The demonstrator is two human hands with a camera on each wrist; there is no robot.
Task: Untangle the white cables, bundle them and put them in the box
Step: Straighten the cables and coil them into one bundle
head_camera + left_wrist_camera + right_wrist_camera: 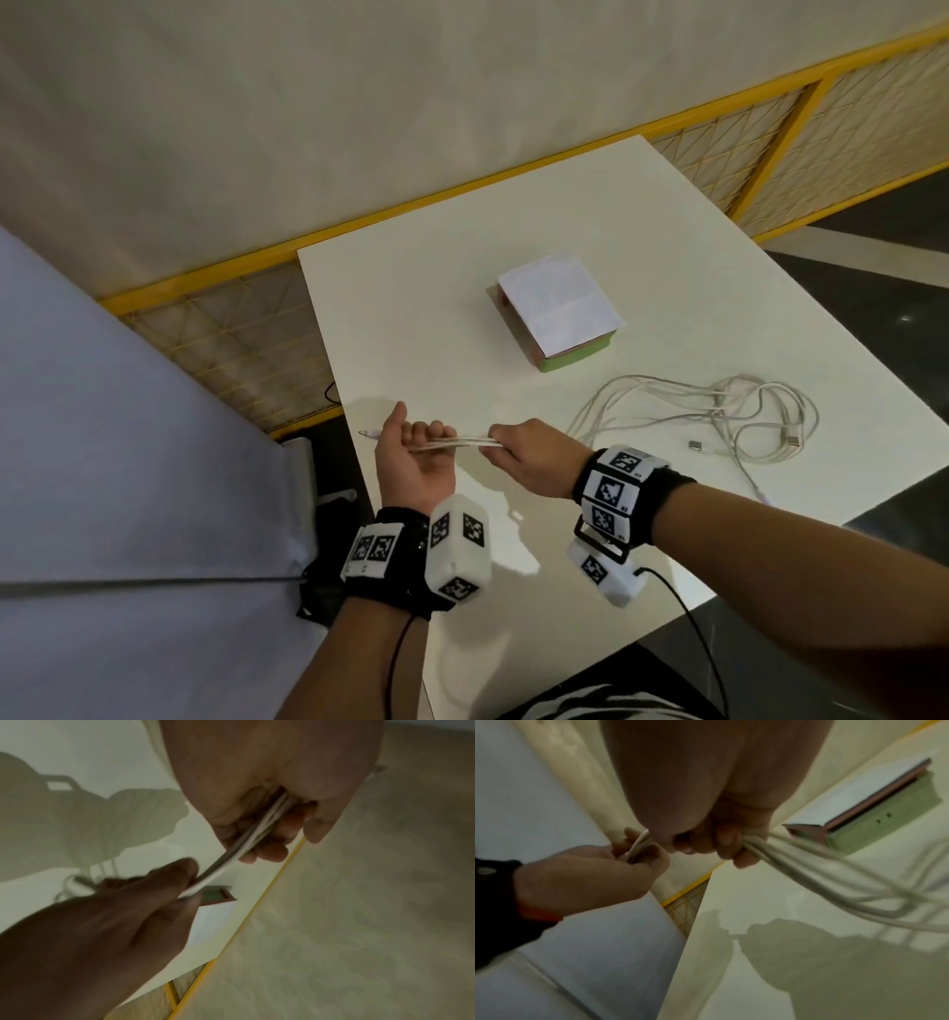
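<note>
The white cables (683,411) stretch taut between both hands, left hand (411,457) and right hand (529,455) gripping them (apparently several strands); the rest trails on the bench (411,308) near the box (557,311).

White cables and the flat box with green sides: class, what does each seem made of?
White cables: flexible plastic sheathing, probably; smooth, matte, bending in loose loops, gripped by left hand and right hand. Flat box: likely matte cardboard, thin walls, paper-white lid.
</note>
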